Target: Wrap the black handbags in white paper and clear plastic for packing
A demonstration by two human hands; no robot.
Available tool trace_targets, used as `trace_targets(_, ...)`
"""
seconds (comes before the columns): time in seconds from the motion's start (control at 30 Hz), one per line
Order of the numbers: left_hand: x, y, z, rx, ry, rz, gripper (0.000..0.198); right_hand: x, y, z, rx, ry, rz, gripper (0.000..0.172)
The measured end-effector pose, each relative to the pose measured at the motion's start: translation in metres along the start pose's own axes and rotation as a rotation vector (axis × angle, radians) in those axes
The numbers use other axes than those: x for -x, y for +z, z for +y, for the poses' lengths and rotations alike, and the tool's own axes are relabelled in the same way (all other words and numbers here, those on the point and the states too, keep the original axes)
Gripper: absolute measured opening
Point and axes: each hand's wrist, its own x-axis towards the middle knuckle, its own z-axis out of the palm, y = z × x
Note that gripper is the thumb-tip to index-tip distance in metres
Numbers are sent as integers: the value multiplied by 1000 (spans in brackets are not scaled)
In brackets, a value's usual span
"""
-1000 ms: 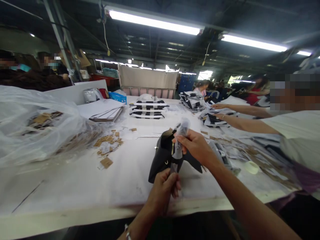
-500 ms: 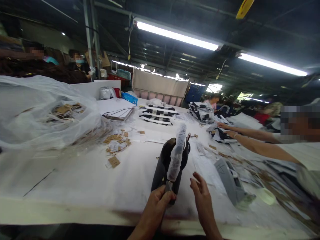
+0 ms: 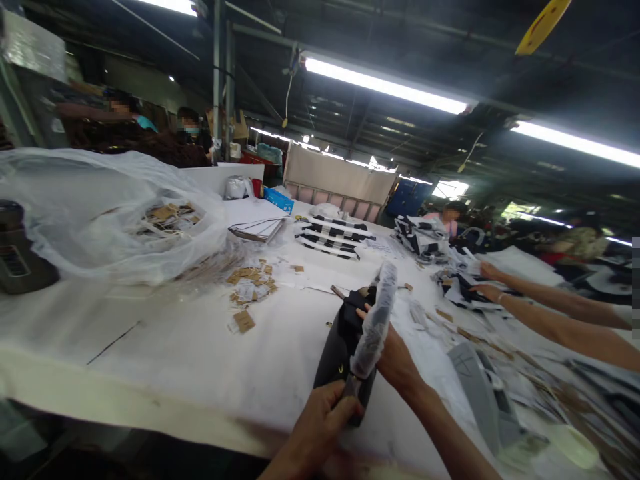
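A black handbag (image 3: 336,347) stands on the white table in front of me, its arched handle (image 3: 376,327) wrapped in clear plastic. My left hand (image 3: 327,417) is closed round the near base of the handle, thumb on top. From the right, my right hand (image 3: 393,350) passes under the wrapped handle. Its fingertips show on the bag's top edge, curled over the black material, while the thumb is hidden. A brown strap end (image 3: 337,291) sticks out at the bag's far side.
Brown paper tags (image 3: 253,283) lie left of the bag. A clear plastic bag (image 3: 115,227) of tags stands far left, beside a dark bottle (image 3: 23,250). Striped pieces (image 3: 330,237) lie behind. At right are a grey tape dispenser (image 3: 483,393) and a co-worker's arms (image 3: 550,313).
My right hand has moved from open beside the handbag to its top, under the handle. My left hand keeps its hold. The view has turned left, and a bottle now shows.
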Motion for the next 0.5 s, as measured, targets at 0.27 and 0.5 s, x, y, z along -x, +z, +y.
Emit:
trace_targets(0.27, 2, -2, 6, -37, -56, 68, 25, -33, -5, -26, -171, -50, -189, 21)
trace_targets(0.5, 6, 2, -1, 65, -94, 73, 35, 11, -38, -23, -343, 243, 299, 34)
